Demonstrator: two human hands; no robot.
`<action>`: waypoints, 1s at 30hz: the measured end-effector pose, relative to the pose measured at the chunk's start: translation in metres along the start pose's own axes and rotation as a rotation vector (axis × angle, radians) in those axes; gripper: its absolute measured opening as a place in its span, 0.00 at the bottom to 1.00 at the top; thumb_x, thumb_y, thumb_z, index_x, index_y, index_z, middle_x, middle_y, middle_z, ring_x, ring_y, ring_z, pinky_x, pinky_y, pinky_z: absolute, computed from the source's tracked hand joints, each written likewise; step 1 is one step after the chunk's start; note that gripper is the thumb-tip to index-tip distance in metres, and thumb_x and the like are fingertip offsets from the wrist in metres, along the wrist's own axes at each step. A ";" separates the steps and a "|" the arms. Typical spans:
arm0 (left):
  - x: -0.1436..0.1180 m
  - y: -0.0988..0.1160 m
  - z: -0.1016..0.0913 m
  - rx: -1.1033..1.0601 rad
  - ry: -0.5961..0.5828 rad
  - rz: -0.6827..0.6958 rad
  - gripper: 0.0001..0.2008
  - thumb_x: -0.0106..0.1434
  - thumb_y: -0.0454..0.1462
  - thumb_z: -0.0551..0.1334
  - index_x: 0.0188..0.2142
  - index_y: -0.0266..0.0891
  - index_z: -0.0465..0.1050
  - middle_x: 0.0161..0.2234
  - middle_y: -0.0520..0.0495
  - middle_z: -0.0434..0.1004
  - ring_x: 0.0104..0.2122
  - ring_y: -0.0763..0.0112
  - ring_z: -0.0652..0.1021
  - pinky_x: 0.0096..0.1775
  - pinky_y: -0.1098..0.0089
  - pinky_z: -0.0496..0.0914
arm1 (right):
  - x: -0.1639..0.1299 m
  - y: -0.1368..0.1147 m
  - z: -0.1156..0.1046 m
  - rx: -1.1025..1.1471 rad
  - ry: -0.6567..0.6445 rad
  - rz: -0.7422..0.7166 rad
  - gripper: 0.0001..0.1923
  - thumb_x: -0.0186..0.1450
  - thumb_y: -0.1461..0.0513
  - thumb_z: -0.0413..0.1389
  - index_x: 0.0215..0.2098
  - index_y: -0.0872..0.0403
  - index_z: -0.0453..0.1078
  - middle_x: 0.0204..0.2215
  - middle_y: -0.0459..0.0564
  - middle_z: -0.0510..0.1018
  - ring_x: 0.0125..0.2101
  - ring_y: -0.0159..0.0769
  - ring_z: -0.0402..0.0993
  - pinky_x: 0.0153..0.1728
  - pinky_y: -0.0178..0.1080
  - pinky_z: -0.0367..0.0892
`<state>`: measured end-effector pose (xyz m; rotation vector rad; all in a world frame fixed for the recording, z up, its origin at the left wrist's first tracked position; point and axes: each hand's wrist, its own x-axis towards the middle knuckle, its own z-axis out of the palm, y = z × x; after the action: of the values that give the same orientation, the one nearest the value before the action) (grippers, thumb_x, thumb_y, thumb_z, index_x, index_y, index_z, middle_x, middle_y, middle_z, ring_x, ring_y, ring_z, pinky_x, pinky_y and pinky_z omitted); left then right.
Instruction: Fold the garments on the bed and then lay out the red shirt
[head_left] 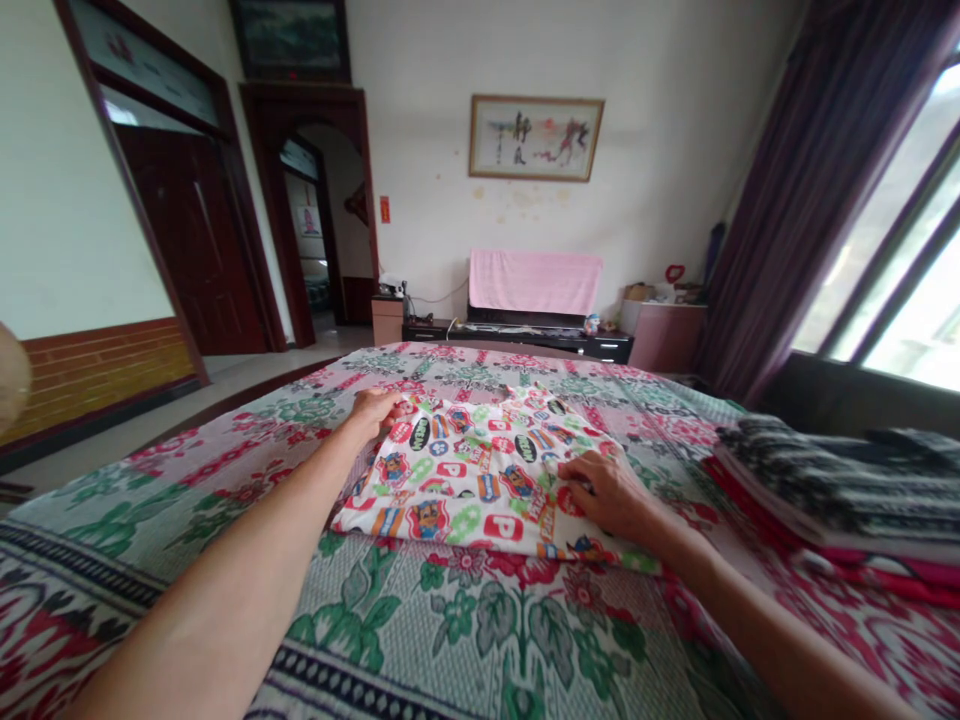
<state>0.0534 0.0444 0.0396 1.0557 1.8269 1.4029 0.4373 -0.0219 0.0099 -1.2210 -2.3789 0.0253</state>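
A white child's shirt with a colourful cartoon-dog print lies spread flat on the flowered bedspread in front of me. At its far left corner, my left hand is closed, pinching the edge of the cloth. My right hand rests on the shirt's right part with its fingers bent together on the fabric, seeming to grip a bit of it. The right forearm covers part of the shirt's lower right edge.
On the right lies a stack of folded clothes, black-and-white on top with red below. Beyond the bedspread's far edge stands a low black cabinet, with a pink cloth draped over a screen-like thing. Dark curtains hang at the right.
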 end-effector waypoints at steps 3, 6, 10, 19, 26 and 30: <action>-0.001 -0.001 -0.002 -0.074 -0.033 0.026 0.06 0.51 0.34 0.65 0.29 0.34 0.71 0.19 0.53 0.71 0.16 0.80 0.69 0.18 0.79 0.58 | 0.000 0.000 0.000 -0.006 0.006 -0.008 0.12 0.59 0.65 0.50 0.37 0.54 0.75 0.35 0.51 0.78 0.37 0.37 0.73 0.42 0.37 0.64; -0.001 -0.006 -0.006 -0.125 -0.111 0.060 0.08 0.49 0.34 0.67 0.31 0.35 0.74 0.21 0.53 0.74 0.18 0.80 0.70 0.17 0.80 0.56 | 0.000 0.001 0.000 -0.006 0.013 -0.015 0.13 0.59 0.65 0.50 0.37 0.54 0.75 0.35 0.51 0.78 0.37 0.37 0.73 0.41 0.37 0.64; 0.000 -0.010 -0.008 -0.274 -0.265 0.112 0.16 0.45 0.32 0.69 0.37 0.36 0.76 0.28 0.49 0.79 0.23 0.76 0.76 0.21 0.79 0.63 | 0.000 0.000 0.000 -0.010 0.023 -0.019 0.12 0.59 0.65 0.50 0.36 0.54 0.75 0.34 0.51 0.78 0.36 0.36 0.73 0.41 0.37 0.64; -0.003 -0.008 -0.006 -0.300 -0.392 0.027 0.27 0.46 0.28 0.64 0.49 0.31 0.73 0.22 0.49 0.78 0.19 0.72 0.75 0.24 0.73 0.70 | 0.000 0.002 0.001 -0.012 0.020 -0.022 0.13 0.59 0.65 0.50 0.37 0.53 0.75 0.36 0.51 0.79 0.37 0.36 0.74 0.42 0.37 0.65; -0.001 -0.008 -0.005 -0.170 -0.259 0.096 0.36 0.47 0.31 0.66 0.58 0.32 0.66 0.27 0.48 0.80 0.23 0.71 0.77 0.27 0.73 0.71 | 0.000 0.001 0.001 -0.003 0.024 -0.011 0.13 0.58 0.65 0.50 0.37 0.54 0.76 0.36 0.52 0.79 0.37 0.37 0.73 0.42 0.37 0.65; 0.003 -0.012 -0.005 0.008 -0.093 0.226 0.31 0.48 0.31 0.65 0.55 0.35 0.70 0.41 0.44 0.81 0.34 0.69 0.79 0.34 0.75 0.72 | 0.000 0.001 0.001 -0.001 0.012 -0.006 0.13 0.59 0.65 0.50 0.37 0.55 0.75 0.36 0.52 0.79 0.37 0.37 0.73 0.42 0.37 0.64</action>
<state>0.0452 0.0434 0.0291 1.3430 1.6900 1.4478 0.4377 -0.0209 0.0088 -1.2107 -2.3728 0.0154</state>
